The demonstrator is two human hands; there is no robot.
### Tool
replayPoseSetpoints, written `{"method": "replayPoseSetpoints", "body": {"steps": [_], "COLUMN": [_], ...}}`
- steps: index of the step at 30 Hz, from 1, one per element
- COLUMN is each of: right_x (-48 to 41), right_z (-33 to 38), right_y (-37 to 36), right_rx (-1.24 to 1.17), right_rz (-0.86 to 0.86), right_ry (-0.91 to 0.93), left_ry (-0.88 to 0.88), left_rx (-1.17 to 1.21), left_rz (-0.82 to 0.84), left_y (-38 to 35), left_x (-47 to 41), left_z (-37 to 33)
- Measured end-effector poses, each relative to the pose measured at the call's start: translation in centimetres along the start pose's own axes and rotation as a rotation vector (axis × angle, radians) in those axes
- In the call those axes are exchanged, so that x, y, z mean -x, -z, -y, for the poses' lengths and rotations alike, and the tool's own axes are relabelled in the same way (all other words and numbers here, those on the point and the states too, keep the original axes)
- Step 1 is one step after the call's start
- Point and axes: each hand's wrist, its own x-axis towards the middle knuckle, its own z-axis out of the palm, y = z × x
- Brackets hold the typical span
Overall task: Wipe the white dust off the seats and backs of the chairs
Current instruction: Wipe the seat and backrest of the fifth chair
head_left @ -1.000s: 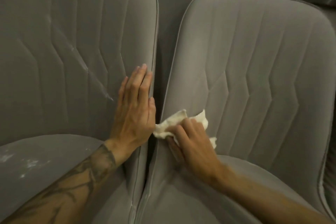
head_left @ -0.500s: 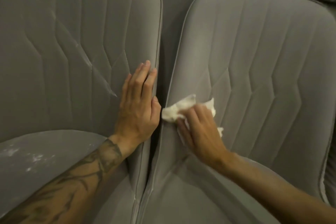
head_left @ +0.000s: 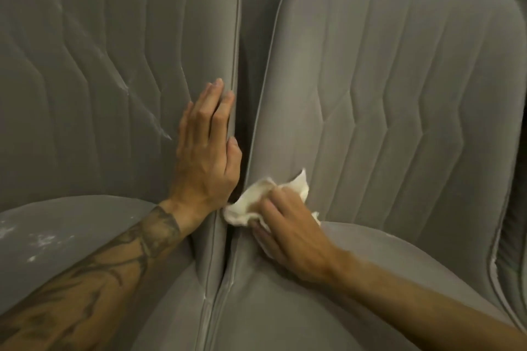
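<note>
Grey plush fabric covers both chairs, and its short nap is the likely trouble: powder rubbed hard could be driven into the pile or into the stitched zigzag channels instead of lifting off.

The right hand (head_left: 291,234) has its fingers curled over a crumpled white cloth (head_left: 256,202) and presses it into the lower corner of the right chair back (head_left: 399,94), just beside the dark gap between the chairs. Dust swept that way may simply drop into the gap. The cloth looks faintly browned in its folds, so a loaded face could put dirt back.

The left hand (head_left: 205,157) lies flat with straight fingers, bracing the piped edge of the left chair back (head_left: 85,51). Left of it a white dust streak (head_left: 148,117) runs slantwise down the padding. Below its wrist, white flecks (head_left: 42,239) dot the left seat (head_left: 85,216). The forearm crosses that seat and could smear them.

Both backs are rounded at the shoulders and soft, with raised quilting.
</note>
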Motion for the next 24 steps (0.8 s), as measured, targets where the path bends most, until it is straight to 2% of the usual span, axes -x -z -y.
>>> {"method": "replayPoseSetpoints", "body": {"steps": [2,6,8,11,14,17,20,24], "right_x": [0.1,-4.7,-4.2,-0.1,3.7,6.5,9.6,13.5], "right_z": [-1.6,-3.4,-2.4,-0.2,1.2,1.0,-1.0,-5.7], "right_y": [0.8,3.3,2.9,2.3,2.0,2.7,4.6,8.0], "right_rx": [-0.007,-0.013,-0.102,-0.239,-0.202,-0.092,0.108,0.434], "right_rz": [0.032,-0.249,-0.244,0.028,0.382,0.419,0.355,0.275], "right_ry": [0.015,-0.228,-0.277,-0.266,-0.286,-0.386,-0.618,-1.102], "left_ry": [0.006,0.014,0.014,0.015,0.012,0.012,0.014,-0.02], "left_rx": [-0.002,0.011,0.008,-0.012,-0.028,-0.065,-0.057,-0.036], "left_rz": [0.003,0.009,0.022,0.03,0.046,0.072,0.107,0.131], "left_y": [0.1,0.1,0.1,0.4,0.6,1.0,1.8,3.7], "left_x": [0.0,0.0,0.0,0.0,0.0,0.1,1.5,5.8], "left_z": [-0.2,-0.1,-0.1,-0.3,-0.4,-0.8,-1.5,-2.2]}}
